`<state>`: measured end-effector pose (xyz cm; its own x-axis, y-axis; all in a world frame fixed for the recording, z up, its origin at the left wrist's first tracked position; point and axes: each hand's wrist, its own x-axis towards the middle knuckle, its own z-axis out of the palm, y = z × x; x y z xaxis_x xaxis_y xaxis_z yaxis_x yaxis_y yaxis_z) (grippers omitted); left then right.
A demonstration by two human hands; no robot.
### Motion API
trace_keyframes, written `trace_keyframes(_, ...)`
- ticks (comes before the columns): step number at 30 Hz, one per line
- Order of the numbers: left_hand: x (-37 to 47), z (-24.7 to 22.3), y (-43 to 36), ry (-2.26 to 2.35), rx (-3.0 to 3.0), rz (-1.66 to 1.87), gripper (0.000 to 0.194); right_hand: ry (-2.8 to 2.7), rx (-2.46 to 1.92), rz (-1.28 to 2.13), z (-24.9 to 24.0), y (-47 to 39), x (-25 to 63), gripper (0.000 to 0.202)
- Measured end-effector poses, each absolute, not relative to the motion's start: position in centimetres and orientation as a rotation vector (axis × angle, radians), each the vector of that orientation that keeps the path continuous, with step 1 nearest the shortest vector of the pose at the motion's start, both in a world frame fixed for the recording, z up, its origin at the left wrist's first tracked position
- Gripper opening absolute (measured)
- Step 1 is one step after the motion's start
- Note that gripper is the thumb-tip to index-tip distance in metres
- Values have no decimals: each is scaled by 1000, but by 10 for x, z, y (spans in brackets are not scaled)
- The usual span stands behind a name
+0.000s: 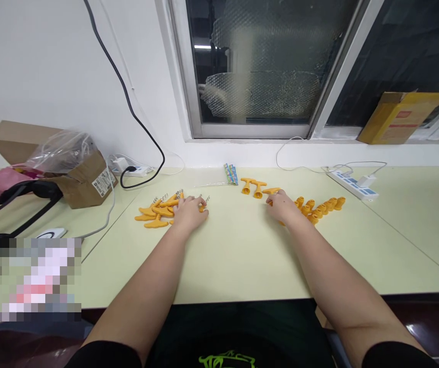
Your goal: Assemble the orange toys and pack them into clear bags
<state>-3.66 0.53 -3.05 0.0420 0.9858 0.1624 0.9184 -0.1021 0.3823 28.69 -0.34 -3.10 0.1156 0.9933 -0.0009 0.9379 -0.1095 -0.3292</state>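
My left hand [191, 210] is at the right side of a pile of yellow T-handled corkscrews [156, 221], whose metal spirals point away from me. Its fingers are curled over a yellow corkscrew [203, 208] that is partly covered by them. My right hand [281, 205] is closed at the end of a yellow T-handle [270, 191], its fingertips largely hidden. Left of that hand, two yellow T-handled pieces [258, 189] stand with hollow ends toward me. Several small yellow caps [322, 208] are grouped to its right.
Colourful small packets [231, 174] lie by the wall under the window. A power strip [353, 184] with cables is at the back right, another [137, 170] at the back left. An opened cardboard box [85, 179] and a black frame [16, 209] take up the left side.
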Motion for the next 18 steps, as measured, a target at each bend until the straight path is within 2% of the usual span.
trace_keyframes(13,-35,-34,4,1919,2206,529,30,-1924,-2148,243,-39,17,288,32)
trace_keyframes(18,-36,-32,1,1890,2227,493,33,-1922,-2141,231,-37,12,285,40)
